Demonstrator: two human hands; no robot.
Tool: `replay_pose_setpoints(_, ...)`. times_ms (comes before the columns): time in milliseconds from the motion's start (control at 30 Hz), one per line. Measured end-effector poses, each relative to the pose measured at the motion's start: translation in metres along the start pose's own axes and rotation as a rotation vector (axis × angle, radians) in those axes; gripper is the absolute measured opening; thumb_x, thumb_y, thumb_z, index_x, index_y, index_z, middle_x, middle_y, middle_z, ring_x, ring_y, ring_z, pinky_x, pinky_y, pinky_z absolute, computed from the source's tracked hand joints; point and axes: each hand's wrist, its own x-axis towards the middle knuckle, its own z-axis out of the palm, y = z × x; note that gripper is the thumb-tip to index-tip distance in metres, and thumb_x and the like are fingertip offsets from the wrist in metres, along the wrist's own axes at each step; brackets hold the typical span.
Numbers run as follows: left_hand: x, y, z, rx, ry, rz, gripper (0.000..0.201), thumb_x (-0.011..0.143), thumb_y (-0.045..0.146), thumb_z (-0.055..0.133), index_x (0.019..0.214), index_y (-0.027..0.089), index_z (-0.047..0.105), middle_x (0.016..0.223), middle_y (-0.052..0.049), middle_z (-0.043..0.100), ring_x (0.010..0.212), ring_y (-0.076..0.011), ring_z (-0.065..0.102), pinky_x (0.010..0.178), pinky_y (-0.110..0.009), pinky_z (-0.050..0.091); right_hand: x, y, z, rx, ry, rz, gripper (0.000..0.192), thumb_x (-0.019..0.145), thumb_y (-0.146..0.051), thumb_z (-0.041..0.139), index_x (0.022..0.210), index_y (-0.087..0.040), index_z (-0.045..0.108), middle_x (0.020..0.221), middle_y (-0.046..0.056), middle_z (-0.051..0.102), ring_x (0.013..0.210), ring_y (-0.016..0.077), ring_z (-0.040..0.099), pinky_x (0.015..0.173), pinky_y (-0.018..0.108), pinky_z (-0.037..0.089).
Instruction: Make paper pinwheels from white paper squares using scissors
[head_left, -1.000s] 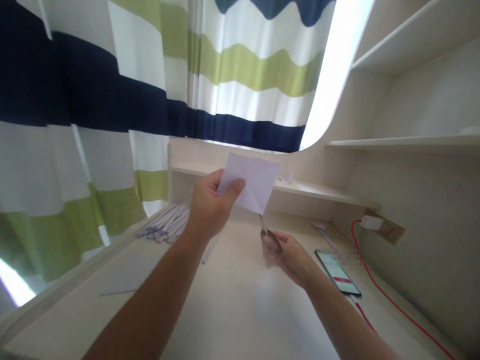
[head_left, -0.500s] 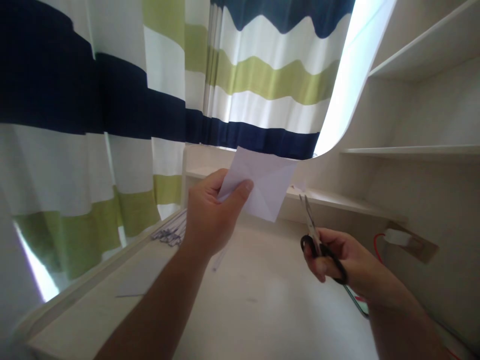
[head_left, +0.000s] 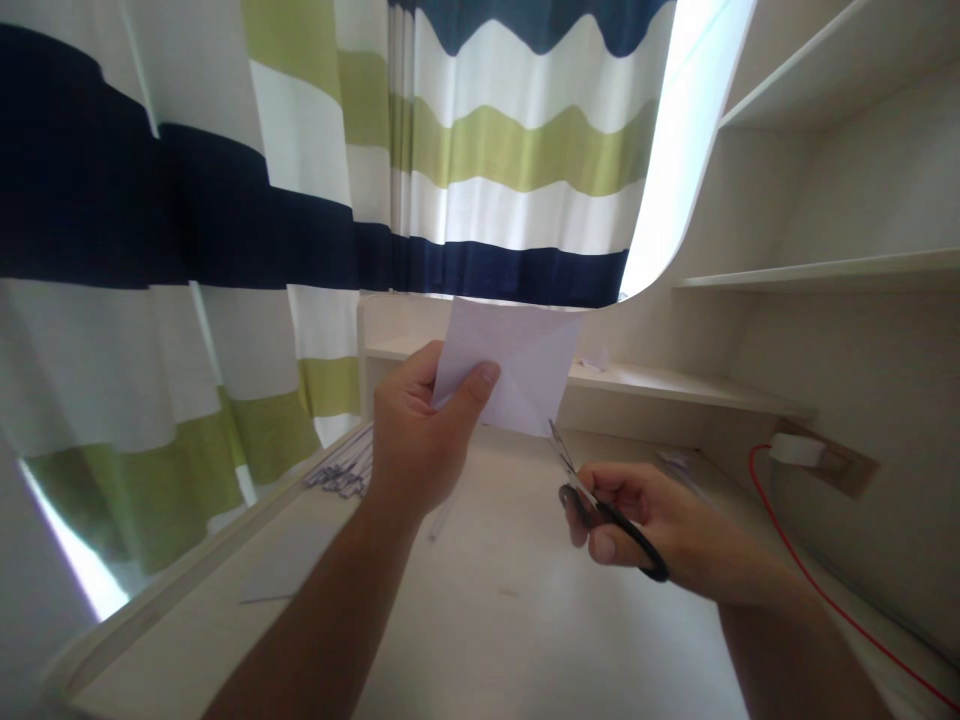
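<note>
A creased white sheet of paper (head_left: 525, 360) is held up above the desk by my left hand (head_left: 424, 435), its thumb pressed on the front face and the fingers behind. My right hand (head_left: 637, 525) grips a pair of scissors (head_left: 616, 525) with black handles, fingers through the loops. The blades point up and left, with their tips right at the paper's lower right corner. Whether the tips touch the paper I cannot tell.
A bundle of thin rolled paper sticks (head_left: 345, 470) and a flat white sheet (head_left: 289, 560) lie left on the white desk (head_left: 480, 620). A small folded paper (head_left: 596, 358) sits on the back shelf (head_left: 660, 385). At right, a white plug (head_left: 796, 450) trails a red cable (head_left: 787, 545).
My right hand has brought the scissors left, from apart to the paper's lower right corner. The left hand still holds the paper. The view has turned slightly right.
</note>
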Motion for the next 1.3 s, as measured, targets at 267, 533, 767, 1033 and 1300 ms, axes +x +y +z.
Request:
replay_pose_setpoints(267, -0.0013, 0.0, 0.0026, -0.027, -0.033, 0.002, 0.021, 0.085, 0.04, 0.081, 0.09, 0.02, 0.077, 0.08, -0.002, 0.073, 0.068, -0.015, 0.064, 0.062, -0.024, 0.054, 0.0, -0.0001, 0.0019, 0.004, 0.023, -0.017, 0.045, 0.072, -0.053, 0.091, 0.086, -0.017, 0.068, 0.079, 0.001, 0.062, 0.069, 0.0127, 0.048, 0.061, 0.027, 0.032)
replay_pose_setpoints(533, -0.0023, -0.0008, 0.0048, -0.002, -0.039, 0.011, 0.023, 0.085, 0.042, 0.08, 0.09, 0.021, 0.076, 0.08, -0.002, 0.074, 0.071, -0.0164, 0.066, 0.062, -0.025, 0.055, 0.0029, -0.0027, 0.002, 0.015, 0.045, -0.013, 0.046, 0.071, -0.054, 0.091, 0.082, -0.018, 0.064, 0.073, -0.001, 0.057, 0.065, 0.0112, 0.044, 0.057, 0.026, 0.029)
replay_pose_setpoints(767, -0.002, -0.0029, 0.0054, -0.026, -0.033, 0.012, 0.024, 0.085, 0.043, 0.08, 0.089, 0.02, 0.076, 0.077, -0.002, 0.073, 0.07, -0.0163, 0.067, 0.062, -0.025, 0.056, 0.0046, -0.0012, 0.0028, 0.002, 0.077, -0.035, 0.046, 0.072, -0.055, 0.09, 0.08, -0.018, 0.064, 0.072, -0.002, 0.055, 0.064, 0.0111, 0.043, 0.057, 0.027, 0.029)
replay_pose_setpoints(1033, -0.0028, -0.0005, 0.0058, -0.081, -0.033, 0.005, 0.02, 0.086, 0.039, 0.081, 0.087, 0.02, 0.076, 0.077, -0.001, 0.072, 0.069, -0.0149, 0.065, 0.063, -0.024, 0.055, 0.0059, -0.0016, 0.0033, 0.024, 0.06, -0.033, 0.044, 0.073, -0.053, 0.09, 0.081, -0.018, 0.063, 0.073, -0.002, 0.055, 0.064, 0.0107, 0.043, 0.058, 0.027, 0.029)
replay_pose_setpoints(1300, -0.0019, -0.0045, 0.0072, -0.073, -0.024, 0.046, 0.021, 0.085, 0.04, 0.081, 0.088, 0.02, 0.077, 0.077, -0.001, 0.072, 0.067, -0.0142, 0.063, 0.062, -0.024, 0.054, 0.0057, -0.0025, 0.0032, 0.029, 0.059, -0.032, 0.043, 0.074, -0.051, 0.09, 0.082, -0.018, 0.063, 0.073, -0.002, 0.055, 0.065, 0.0104, 0.044, 0.058, 0.026, 0.03)
